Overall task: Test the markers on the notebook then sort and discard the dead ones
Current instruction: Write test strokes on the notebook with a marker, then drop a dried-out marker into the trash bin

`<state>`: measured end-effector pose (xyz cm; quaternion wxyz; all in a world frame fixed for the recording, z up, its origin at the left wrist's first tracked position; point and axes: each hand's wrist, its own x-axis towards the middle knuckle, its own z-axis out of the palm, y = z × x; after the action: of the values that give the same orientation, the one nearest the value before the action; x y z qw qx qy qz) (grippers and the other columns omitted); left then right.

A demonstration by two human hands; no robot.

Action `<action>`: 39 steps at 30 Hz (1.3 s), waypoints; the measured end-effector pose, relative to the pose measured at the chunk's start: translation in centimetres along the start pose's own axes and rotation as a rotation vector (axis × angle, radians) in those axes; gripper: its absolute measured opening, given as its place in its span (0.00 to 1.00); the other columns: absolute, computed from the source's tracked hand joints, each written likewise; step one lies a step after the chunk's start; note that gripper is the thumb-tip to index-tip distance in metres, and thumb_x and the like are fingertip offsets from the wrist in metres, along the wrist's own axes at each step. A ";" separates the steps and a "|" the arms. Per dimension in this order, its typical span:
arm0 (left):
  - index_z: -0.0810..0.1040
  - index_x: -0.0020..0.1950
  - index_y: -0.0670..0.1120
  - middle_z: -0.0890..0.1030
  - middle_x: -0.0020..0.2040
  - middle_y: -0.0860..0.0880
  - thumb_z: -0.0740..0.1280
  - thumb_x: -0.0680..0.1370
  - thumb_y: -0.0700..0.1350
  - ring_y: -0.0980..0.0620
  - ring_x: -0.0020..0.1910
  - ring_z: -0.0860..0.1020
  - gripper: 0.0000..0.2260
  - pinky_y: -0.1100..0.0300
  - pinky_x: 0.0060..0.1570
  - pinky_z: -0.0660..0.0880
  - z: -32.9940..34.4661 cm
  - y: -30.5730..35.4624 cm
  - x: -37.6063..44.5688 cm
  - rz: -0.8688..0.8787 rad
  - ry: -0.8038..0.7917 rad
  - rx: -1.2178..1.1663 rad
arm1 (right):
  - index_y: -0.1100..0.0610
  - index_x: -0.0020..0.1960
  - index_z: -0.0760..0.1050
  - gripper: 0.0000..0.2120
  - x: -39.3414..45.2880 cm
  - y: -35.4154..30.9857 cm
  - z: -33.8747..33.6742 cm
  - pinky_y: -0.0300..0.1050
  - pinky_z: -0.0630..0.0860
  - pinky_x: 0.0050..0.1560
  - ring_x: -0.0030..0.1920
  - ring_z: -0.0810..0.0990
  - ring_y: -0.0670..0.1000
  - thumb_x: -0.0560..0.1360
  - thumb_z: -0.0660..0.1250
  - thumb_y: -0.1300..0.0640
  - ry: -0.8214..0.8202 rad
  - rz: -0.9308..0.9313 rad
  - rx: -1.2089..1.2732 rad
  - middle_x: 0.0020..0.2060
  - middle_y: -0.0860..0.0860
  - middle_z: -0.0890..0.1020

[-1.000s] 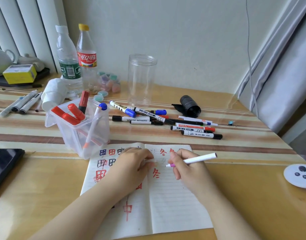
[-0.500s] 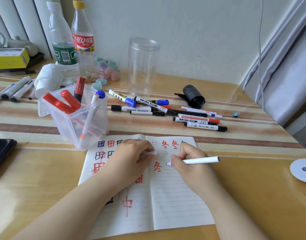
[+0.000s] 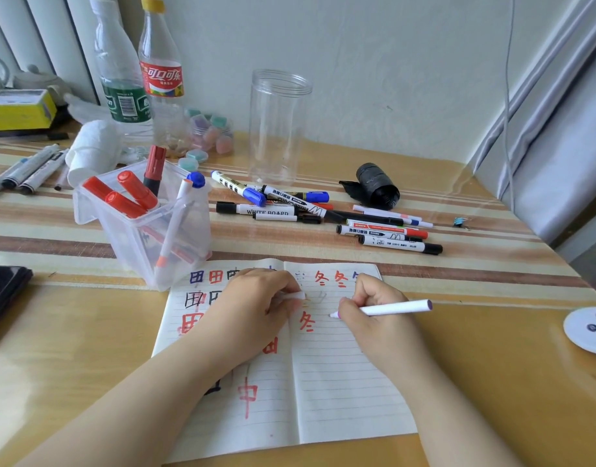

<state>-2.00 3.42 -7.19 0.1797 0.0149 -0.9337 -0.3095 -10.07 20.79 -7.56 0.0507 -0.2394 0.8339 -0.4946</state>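
Note:
An open lined notebook (image 3: pixel 340 382) lies at the table's front, covered with red, blue and black test characters. My right hand (image 3: pixel 377 315) grips a thin white marker with a purple tip (image 3: pixel 396 309), tip down on the right page beside a red character. My left hand (image 3: pixel 256 308) rests on the left page and holds the marker's white cap (image 3: pixel 294 295). A pile of whiteboard markers (image 3: pixel 323 214) lies behind the notebook. A clear plastic bin (image 3: pixel 144 230) at the left holds red and blue-capped markers.
A tall clear jar (image 3: pixel 278 126) stands at the back with two bottles (image 3: pixel 138 79) to its left. A black roll (image 3: pixel 377 188) lies at the right, several grey markers (image 3: pixel 26 170) at far left, a dark tablet (image 3: pixel 3 291) at the left edge, a white disc (image 3: pixel 589 328) at the right edge.
The view has shifted slightly closer and downward. My right hand has edged a little to the right with the marker; my left hand stays on the page.

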 end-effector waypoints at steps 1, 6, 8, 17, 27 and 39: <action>0.80 0.47 0.46 0.80 0.39 0.51 0.62 0.70 0.50 0.53 0.38 0.74 0.13 0.72 0.41 0.64 0.0 0.0 0.0 0.000 -0.002 -0.002 | 0.56 0.31 0.63 0.15 0.0 -0.1 0.0 0.39 0.57 0.25 0.26 0.75 0.57 0.72 0.66 0.63 0.006 -0.010 0.034 0.22 0.55 0.69; 0.80 0.49 0.48 0.81 0.39 0.50 0.63 0.70 0.48 0.55 0.41 0.74 0.11 0.74 0.45 0.63 -0.2 0.1 -0.2 0.021 -0.033 -0.012 | 0.56 0.32 0.69 0.11 -0.2 -1.5 -0.3 0.34 0.64 0.27 0.24 0.67 0.43 0.67 0.71 0.56 -0.036 -0.009 0.443 0.23 0.48 0.73; 0.81 0.48 0.47 0.81 0.39 0.52 0.65 0.70 0.45 0.57 0.43 0.72 0.09 0.76 0.48 0.63 -0.3 0.3 -0.2 0.059 -0.042 -0.032 | 0.50 0.30 0.71 0.10 -0.2 -1.7 -0.3 0.32 0.66 0.29 0.26 0.70 0.43 0.66 0.71 0.53 -0.081 -0.015 0.504 0.24 0.48 0.75; 0.80 0.47 0.47 0.81 0.39 0.52 0.63 0.71 0.50 0.58 0.43 0.73 0.10 0.76 0.49 0.62 -0.4 0.7 -0.4 0.126 -0.048 -0.090 | 0.50 0.29 0.71 0.09 -0.3 -1.7 -0.3 0.40 0.67 0.31 0.26 0.69 0.46 0.65 0.70 0.53 -0.124 -0.029 0.449 0.22 0.48 0.74; 0.80 0.49 0.49 0.79 0.36 0.56 0.60 0.74 0.53 0.60 0.36 0.75 0.12 0.70 0.37 0.70 -0.4 1.3 -0.8 0.178 -0.027 -0.180 | 0.50 0.27 0.74 0.10 -0.7 -2.4 0.0 0.33 0.64 0.25 0.23 0.67 0.45 0.62 0.74 0.52 -0.253 0.076 0.672 0.24 0.52 0.78; 0.79 0.44 0.48 0.79 0.34 0.54 0.64 0.75 0.48 0.59 0.34 0.75 0.07 0.71 0.34 0.68 -1.1 2.5 -1.1 0.157 0.047 -0.180 | 0.55 0.31 0.76 0.20 -1.0 -3.2 -0.1 0.33 0.66 0.24 0.23 0.70 0.44 0.52 0.82 0.45 -0.312 0.149 0.830 0.25 0.53 0.77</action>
<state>-0.36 5.00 -5.29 0.2257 -0.0670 -0.8960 -0.3765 -8.04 20.03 -4.96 0.3030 -0.2095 0.5624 -0.7403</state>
